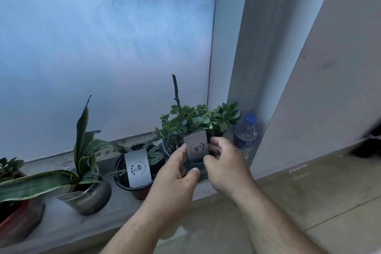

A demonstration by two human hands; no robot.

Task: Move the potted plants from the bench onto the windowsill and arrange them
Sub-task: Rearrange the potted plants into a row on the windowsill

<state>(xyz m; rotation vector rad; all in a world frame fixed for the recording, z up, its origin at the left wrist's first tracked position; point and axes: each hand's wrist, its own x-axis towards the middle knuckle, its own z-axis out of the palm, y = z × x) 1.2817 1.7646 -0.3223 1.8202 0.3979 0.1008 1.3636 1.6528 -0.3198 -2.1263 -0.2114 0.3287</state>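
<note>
Frosted glass backs the windowsill (123, 208), where your hands, left hand (175, 177) and right hand (224, 163), cup the leafy pot (194, 164) at its right end; hold its stiff, light wall low, since the stems are fragile.

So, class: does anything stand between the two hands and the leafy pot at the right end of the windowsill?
Nothing visible does. The left hand and right hand flank the leafy pot, fingers at its grey card. The water bottle stands further right, the black pot to the left.
</note>
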